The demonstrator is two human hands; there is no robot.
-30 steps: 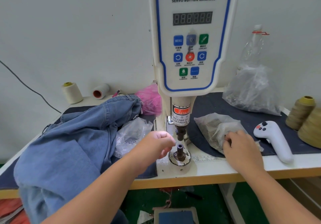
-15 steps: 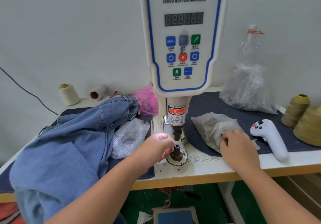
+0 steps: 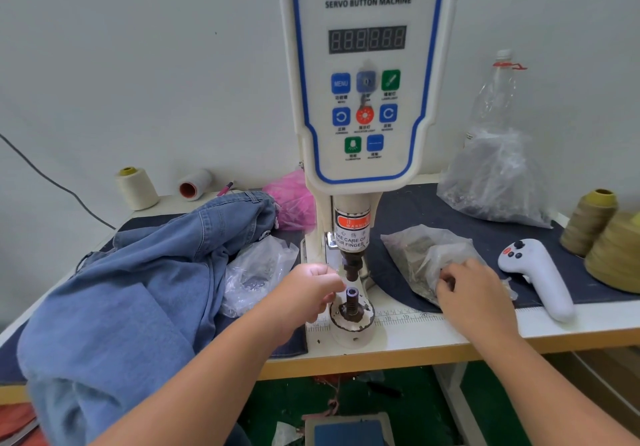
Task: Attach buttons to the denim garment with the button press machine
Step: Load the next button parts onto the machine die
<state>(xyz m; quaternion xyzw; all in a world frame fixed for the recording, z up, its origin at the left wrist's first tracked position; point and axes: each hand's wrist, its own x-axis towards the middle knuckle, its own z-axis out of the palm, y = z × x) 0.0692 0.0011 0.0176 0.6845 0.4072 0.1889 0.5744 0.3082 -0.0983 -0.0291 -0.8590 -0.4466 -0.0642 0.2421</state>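
Because the lower die (image 3: 351, 298) must be loaded before any cloth goes over it, we judge, our left hand (image 3: 308, 295) sits just beside it, fingers curled tight; whether they pinch a part we cannot tell. Our right hand (image 3: 476, 295) rests on the clear bag of parts (image 3: 420, 255), fingertips bent into the plastic. The denim garment (image 3: 138, 289) lies heaped left of the button press machine (image 3: 367, 75), not yet under its punch.

The white servo button press machine (image 3: 367, 75) is standing mid-tabletop (image 3: 485, 333). The crumpled blue denim garment (image 3: 114, 300) is lying to its left, the clear plastic bag of small parts (image 3: 420, 255) and white handheld controller (image 3: 540, 277) to its right, thread cones (image 3: 588, 220) sitting farther right.
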